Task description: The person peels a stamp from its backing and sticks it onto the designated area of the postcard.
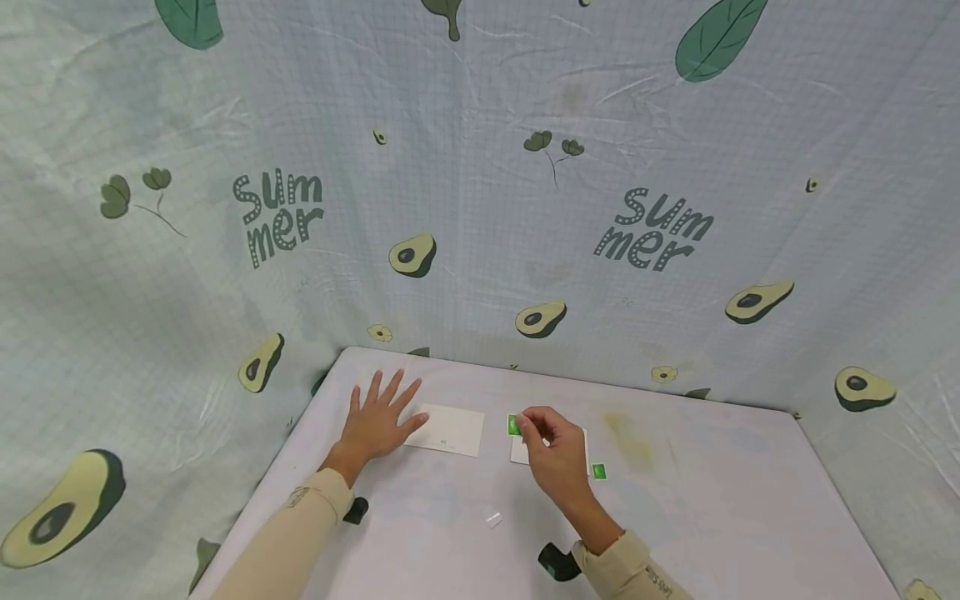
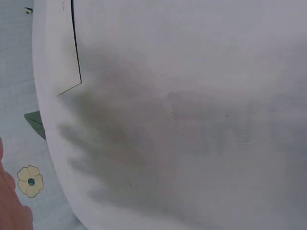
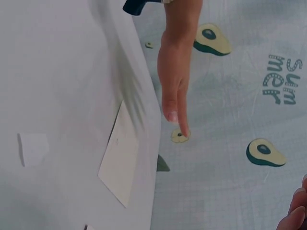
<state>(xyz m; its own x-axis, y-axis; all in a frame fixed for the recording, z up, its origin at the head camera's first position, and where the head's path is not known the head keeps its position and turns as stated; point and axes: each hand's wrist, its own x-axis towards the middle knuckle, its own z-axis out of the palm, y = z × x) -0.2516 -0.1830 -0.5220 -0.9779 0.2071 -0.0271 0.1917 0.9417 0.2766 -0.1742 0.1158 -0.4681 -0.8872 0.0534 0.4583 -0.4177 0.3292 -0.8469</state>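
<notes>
The right hand (image 1: 557, 457) was held with its fingers bent inward, the tips of thumb and forefinger pinching a green square (image 1: 513, 425) at its right edge. In the head view, the green square showed just left of those fingertips, next to the upper left corner of the right white card (image 1: 521, 452). Whether it touched that card could not be determined. The hand itself covered most of the card.

A second green square (image 1: 599, 472) was noted to the right of the right hand, near the lower right corner of the same card and apart from the fingers.

The left hand (image 1: 373, 427) was spread wide, fingers straight and well separated, and held nothing. In the head view it overlapped the left end of the left white card (image 1: 446, 431); the right wrist view showed it raised above the table (image 1: 720, 492), its shadow falling onto that card.

A small whitish piece (image 1: 493, 520) lay nearer the person, between the two forearms. A yellowish patch (image 1: 628, 440) marked the surface right of the right hand. Patterned cloth (image 1: 480, 192) hung behind the table.
</notes>
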